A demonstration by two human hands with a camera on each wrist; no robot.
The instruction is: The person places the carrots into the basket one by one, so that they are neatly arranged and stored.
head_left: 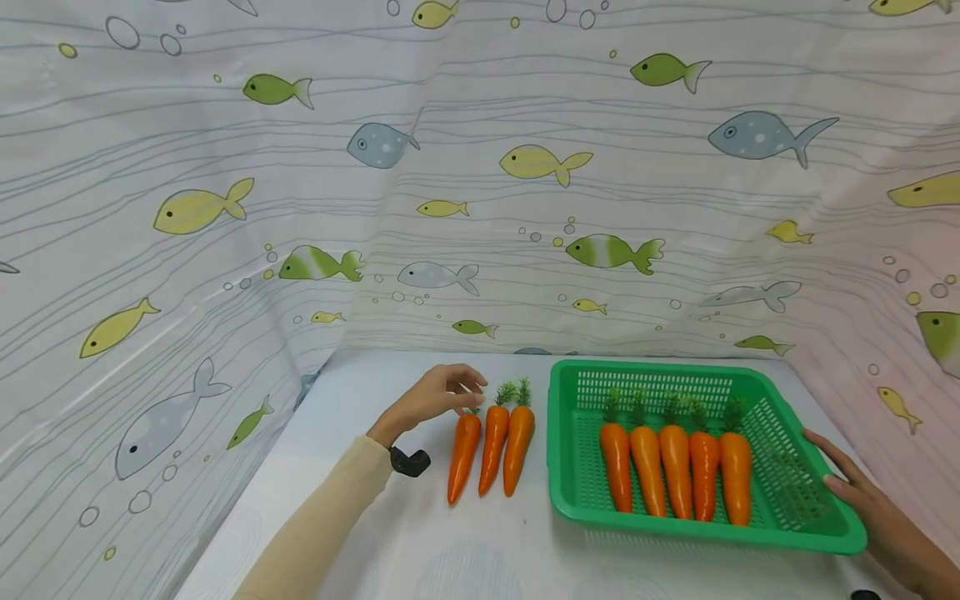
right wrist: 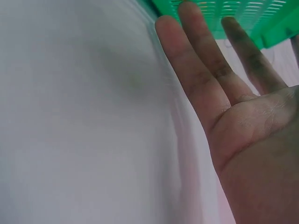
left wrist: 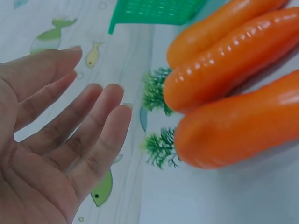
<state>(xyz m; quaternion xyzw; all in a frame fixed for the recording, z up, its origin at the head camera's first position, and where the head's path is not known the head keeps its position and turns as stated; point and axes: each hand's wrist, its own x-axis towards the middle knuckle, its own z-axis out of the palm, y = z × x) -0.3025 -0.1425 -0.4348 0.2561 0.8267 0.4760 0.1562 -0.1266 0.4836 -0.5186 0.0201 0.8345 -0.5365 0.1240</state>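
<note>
Nearest the camera, at the lower left of the head view, a cream fabric sleeve [head_left: 322, 517] leads up to the work. At frame centre, three loose orange, glossy, tapering carrots with feathery green tops [head_left: 493, 448] lie side by side, tips toward the lower edge; this alignment presumably leaves each thick end easy to reach. Just above the leftmost, the left hand [head_left: 435, 396] hovers with fingers loosely bent and parted; the left-wrist view shows a gap between fingertips and carrots, so nothing is gripped. A black wrist-worn piece [head_left: 409, 462] shows below its cuff.

To the right stands a green, perforated plastic basket with a raised rim [head_left: 675, 528]. Inside it, five similar orange carrots [head_left: 676, 471] form a row, tops toward the upper edge, probably set parallel for neatness. At the basket's right side, the right hand [head_left: 866, 500] rests its extended, separated fingers against the wall without clamping it, apparently as a steadying support.

Beneath everything spreads a white tabletop [head_left: 405, 533]; beyond, filling the upper frame, hangs a pale sheet printed with green, yellow and blue fish [head_left: 465, 83].
</note>
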